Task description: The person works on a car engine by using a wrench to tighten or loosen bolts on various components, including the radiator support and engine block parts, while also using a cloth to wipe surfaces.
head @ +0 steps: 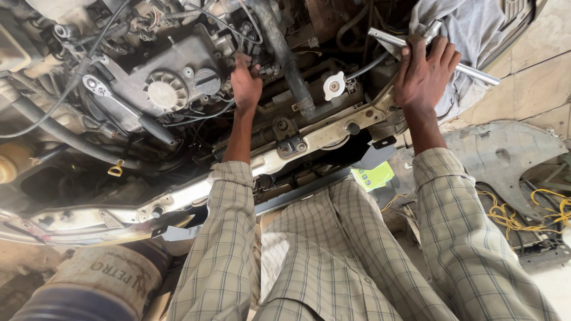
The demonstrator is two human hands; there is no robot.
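The left hand [245, 83] reaches deep among the dark engine parts [279, 68], fingers curled there; what they grip is hidden. The right hand [423, 74] rests half-closed over a long silver metal bar [476, 72] lying crosswise on grey cloth [470, 30].

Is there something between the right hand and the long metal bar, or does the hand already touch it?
Nothing visible stands between them. The right hand lies directly on the metal bar, which rests across the grey cloth. The left hand is apart, inside the engine bay.
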